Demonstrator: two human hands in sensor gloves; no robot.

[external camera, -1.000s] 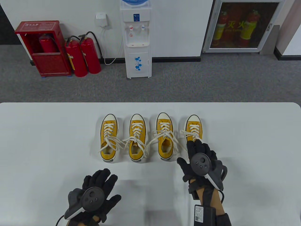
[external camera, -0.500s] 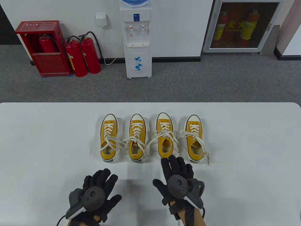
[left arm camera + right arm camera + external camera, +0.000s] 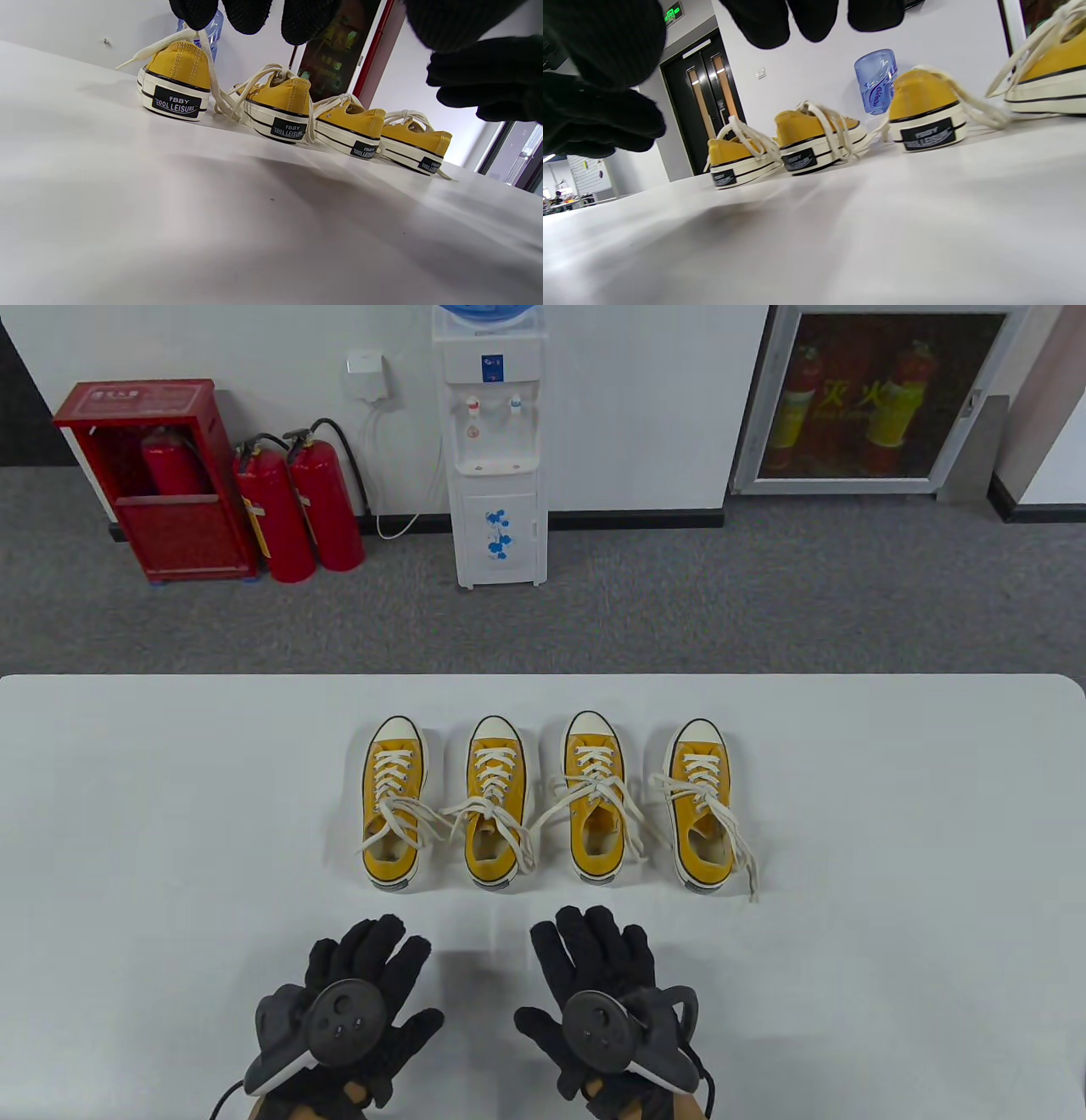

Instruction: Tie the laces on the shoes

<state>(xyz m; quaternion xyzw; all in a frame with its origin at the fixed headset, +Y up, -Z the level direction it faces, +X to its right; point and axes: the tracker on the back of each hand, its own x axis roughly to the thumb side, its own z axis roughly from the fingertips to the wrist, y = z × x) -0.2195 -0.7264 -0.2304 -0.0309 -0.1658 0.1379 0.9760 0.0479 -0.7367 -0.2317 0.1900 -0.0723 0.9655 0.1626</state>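
On the table (image 3: pixel 170 831), four yellow shoes (image 3: pixel 494 802) untied, left hand (image 3: pixel 352 1005) and right hand (image 3: pixel 598 997) spread, empty.

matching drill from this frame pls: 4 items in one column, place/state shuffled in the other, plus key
Things:
1. left hand
2. rightmost shoe
3. water dispenser
4. fire extinguishers

Places/states:
A. far end of the shoe row, one lace trailing onto the table
B. red, on the floor left of the white cabinet
C. open, near table edge, holding nothing
D. white, against the back wall, blue bottle on top

Pairs: 1-C, 2-A, 3-D, 4-B
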